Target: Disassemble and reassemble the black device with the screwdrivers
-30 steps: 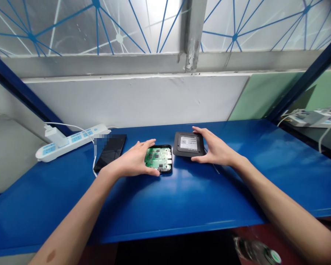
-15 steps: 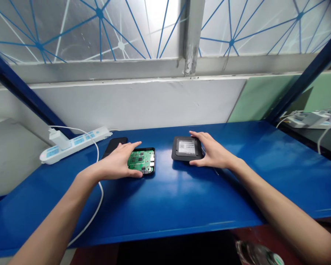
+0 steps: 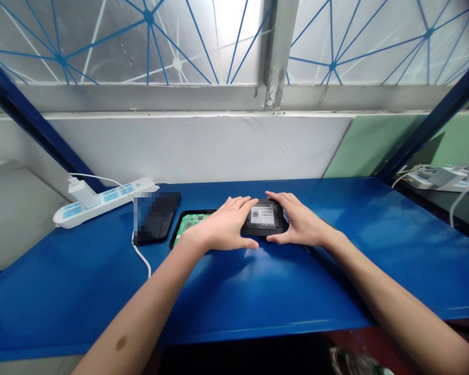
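Observation:
A black plastic case part (image 3: 264, 214) with a white printed label faces up near the middle of the blue table. My right hand (image 3: 297, 219) grips its right side, thumb at the near edge and fingers at the far edge. Close against its left side is my left hand (image 3: 229, 224), open, with thumb and fingers apart; whether it touches the case part I cannot tell. Behind my left wrist lies a black housing with a green circuit board (image 3: 191, 221) in it, partly covered by that hand.
A black phone-like slab (image 3: 158, 219), partly pixelated, lies left of the circuit board. Farther left a white power strip (image 3: 109, 200) carries a plugged-in adapter, and its white cable (image 3: 140, 255) runs toward the near side. A clear bottle (image 3: 355, 362) stands below the table's front edge.
My left hand has moved right, from the circuit-board housing to the labelled case part, uncovering the phone-like slab. My right hand keeps its grip on the case part.

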Demonstrator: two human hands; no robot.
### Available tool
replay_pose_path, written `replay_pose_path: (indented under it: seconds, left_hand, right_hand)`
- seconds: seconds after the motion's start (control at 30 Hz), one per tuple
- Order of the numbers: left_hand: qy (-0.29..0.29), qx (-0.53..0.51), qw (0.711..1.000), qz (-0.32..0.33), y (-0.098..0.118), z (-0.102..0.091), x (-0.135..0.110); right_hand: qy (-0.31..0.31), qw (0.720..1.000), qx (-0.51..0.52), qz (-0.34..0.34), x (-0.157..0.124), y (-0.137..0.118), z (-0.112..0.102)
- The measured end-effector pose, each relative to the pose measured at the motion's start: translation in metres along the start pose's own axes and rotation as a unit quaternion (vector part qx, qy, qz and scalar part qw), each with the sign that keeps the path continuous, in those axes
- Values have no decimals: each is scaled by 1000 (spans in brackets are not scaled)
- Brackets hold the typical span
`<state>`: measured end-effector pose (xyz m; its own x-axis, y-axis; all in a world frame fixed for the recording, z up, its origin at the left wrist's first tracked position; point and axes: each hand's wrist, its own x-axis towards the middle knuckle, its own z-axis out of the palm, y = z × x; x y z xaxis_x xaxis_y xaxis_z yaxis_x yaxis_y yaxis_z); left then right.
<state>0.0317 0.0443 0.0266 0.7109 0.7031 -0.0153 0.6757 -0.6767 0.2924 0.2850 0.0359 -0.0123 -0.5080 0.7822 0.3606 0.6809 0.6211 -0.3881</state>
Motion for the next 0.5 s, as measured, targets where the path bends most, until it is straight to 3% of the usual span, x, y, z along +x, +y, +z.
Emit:
replay_pose_path:
  seconds: [0.27,0.5]
  left_hand:
    - [18,-45,996,69,4,11,24]
    - [56,-93,991,75,0,9,18]
  right_hand:
    - [-6,999,0,-37,1,-7,1]
    - [-11,1000,-7,-28,1,-13,1]
